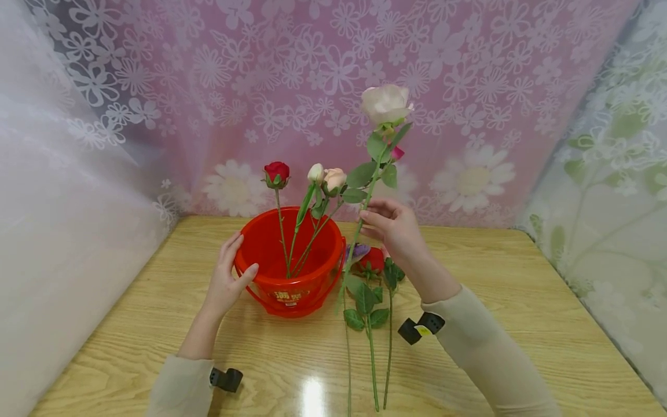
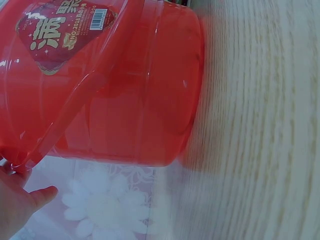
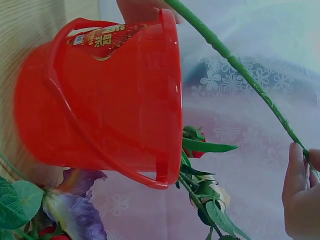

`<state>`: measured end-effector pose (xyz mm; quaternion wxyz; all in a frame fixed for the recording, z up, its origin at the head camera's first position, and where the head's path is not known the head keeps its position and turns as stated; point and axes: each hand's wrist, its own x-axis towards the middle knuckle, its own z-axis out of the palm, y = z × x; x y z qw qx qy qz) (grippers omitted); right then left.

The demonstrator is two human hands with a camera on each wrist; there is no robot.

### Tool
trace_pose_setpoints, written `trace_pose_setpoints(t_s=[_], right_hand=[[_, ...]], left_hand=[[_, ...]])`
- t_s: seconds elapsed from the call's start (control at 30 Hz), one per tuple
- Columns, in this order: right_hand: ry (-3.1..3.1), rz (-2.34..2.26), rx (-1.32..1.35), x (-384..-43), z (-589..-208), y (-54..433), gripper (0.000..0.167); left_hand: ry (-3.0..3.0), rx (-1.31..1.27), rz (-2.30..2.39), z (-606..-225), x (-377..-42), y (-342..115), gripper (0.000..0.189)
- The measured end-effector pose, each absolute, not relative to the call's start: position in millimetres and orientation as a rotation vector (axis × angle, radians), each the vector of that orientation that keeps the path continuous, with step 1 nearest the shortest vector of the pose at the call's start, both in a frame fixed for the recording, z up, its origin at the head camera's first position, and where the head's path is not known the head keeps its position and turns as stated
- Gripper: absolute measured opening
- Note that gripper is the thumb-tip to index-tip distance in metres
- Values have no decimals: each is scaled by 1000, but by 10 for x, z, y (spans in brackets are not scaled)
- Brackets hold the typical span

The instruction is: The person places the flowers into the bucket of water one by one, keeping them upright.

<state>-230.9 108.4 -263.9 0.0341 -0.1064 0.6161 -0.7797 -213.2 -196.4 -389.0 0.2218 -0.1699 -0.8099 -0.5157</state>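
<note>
Between our right fingers (image 1: 379,220) we pinch a white rose (image 1: 385,107) by its stem, the bloom above them; to their left stands the red bucket (image 1: 312,292), our left fingers (image 1: 229,248) spread at its rim. Too slack a pinch could let that top-heavy bloom swing and knock the peach rose (image 1: 334,179).

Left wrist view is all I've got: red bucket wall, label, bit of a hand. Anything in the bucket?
Observer: Yes, flowers stand in the bucket, a red rose among them.
Operator: And the right hand?
Observer: It pinches the stem of a white rose, bloom up.
Operator: Anything lying loose?
Observer: More flowers lie on the table to the bucket's right, including a purple flower.
</note>
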Motion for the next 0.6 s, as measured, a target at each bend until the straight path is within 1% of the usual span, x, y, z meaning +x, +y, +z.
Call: trace_pose_setpoints(t_s=[0.13, 0.6], right_hand=[[1814, -2497, -301, -2330, -2594, 1045, 15], [1571, -2841, -326, -2452, -2503, 914, 10]], left_hand=[[-2247, -465, -1411, -3890, -2125, -1970, 62], [-2235, -477, -1413, -3887, -2122, -1967, 61]])
